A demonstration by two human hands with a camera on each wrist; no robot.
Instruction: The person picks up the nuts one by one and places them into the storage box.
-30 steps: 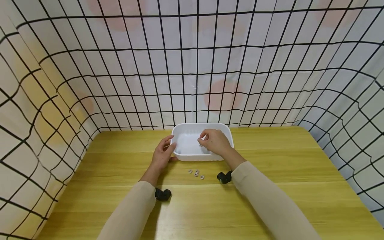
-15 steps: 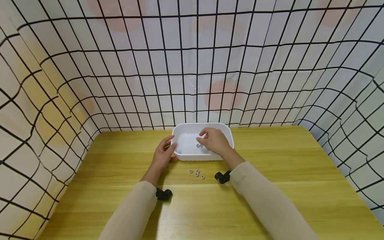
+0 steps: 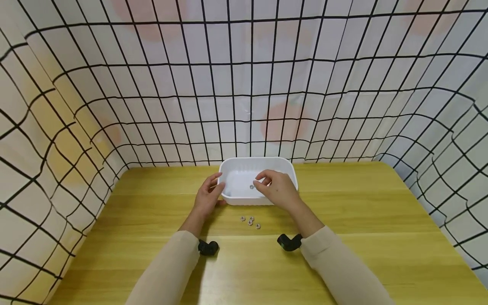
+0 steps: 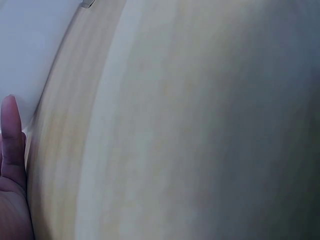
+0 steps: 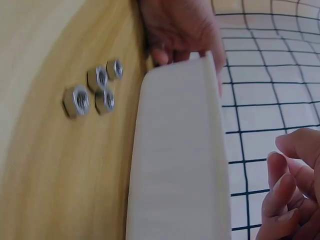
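The white tray (image 3: pixel 248 198) stands at the back of the table, against the mesh wall. My left hand (image 3: pixel 207 195) holds its left end, fingers bent at the rim and side; in the left wrist view one finger (image 4: pixel 11 131) lies along the tray wall. My right hand (image 3: pixel 281 189) hovers over the tray's right half, fingers loosely curled, nothing seen between them in the right wrist view. Just left of its fingertips a metal nut (image 3: pixel 251 186) lies on the tray floor. Several more nuts (image 3: pixel 250 222) lie on the table before the tray.
A wooden table (image 3: pixel 152 271) spreads around the tray. Black mesh (image 3: pixel 250 92) over pale patterned cloth encloses the back and both sides. Black wrist cameras (image 3: pixel 208 248) sit at both sleeves.
My right hand's fingertips were at the nuts in the tray; it has let go of a nut and drawn slightly back and to the right. My left hand stays put.
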